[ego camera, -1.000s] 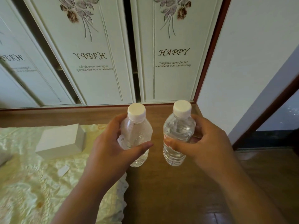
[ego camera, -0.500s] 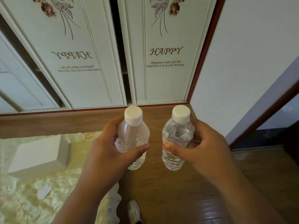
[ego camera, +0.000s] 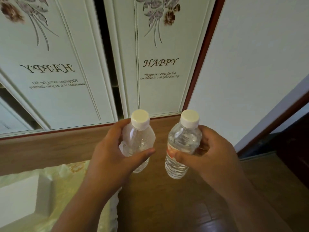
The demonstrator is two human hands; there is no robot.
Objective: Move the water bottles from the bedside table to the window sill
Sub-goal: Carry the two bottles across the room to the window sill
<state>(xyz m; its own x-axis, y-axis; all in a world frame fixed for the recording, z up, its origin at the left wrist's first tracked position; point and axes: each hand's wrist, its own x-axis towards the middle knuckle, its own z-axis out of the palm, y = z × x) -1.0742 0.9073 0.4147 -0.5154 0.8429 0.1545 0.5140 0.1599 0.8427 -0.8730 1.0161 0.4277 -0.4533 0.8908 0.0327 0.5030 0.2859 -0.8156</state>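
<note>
I hold two clear plastic water bottles with white caps upright in front of me, above the wooden floor. My left hand wraps around the left bottle, which has no visible label. My right hand grips the right bottle, which carries a red and white label under my thumb. The bottles are side by side, a hand's width apart. Neither a bedside table nor a window sill is in view.
White wardrobe doors with flower prints and "HAPPY" lettering stand straight ahead. A white wall and a dark doorway lie to the right. A bed with a pale yellow cover and a white box sits at lower left.
The view has shifted right and closer to the wardrobe, so the bed and white box slid toward the left edge. Both hands keep the same hold on the bottles.
</note>
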